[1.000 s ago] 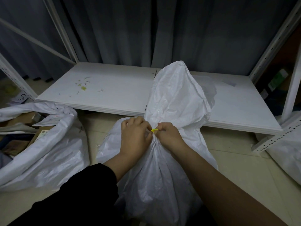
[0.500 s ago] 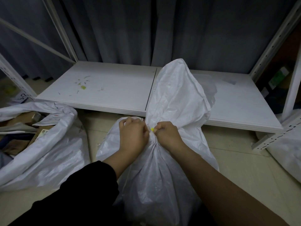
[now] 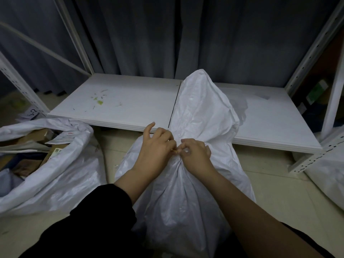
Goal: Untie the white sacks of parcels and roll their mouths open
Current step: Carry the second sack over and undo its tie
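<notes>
A tall white sack [image 3: 188, 192] stands on the floor right in front of me, its neck gathered and its loose top [image 3: 202, 107] flopping back over the shelf edge. A small yellow tie [image 3: 175, 151] shows at the neck between my hands. My left hand [image 3: 157, 148] pinches at the tie, its forefinger lifted. My right hand [image 3: 195, 150] pinches the gathered neck beside the tie. A second white sack [image 3: 61, 175] lies at the left, its mouth rolled open, with cardboard parcels [image 3: 35, 142] showing inside.
A low white shelf board [image 3: 121, 103] runs behind the sacks, with bits of green debris on it. White perforated rack posts [image 3: 312, 53] stand at both sides. Another white sack [image 3: 327, 175] sits at the right edge. Dark curtains hang behind.
My left forefinger has lifted away from the neck. Both hands have shifted slightly at the tie, and less of the yellow tie shows.
</notes>
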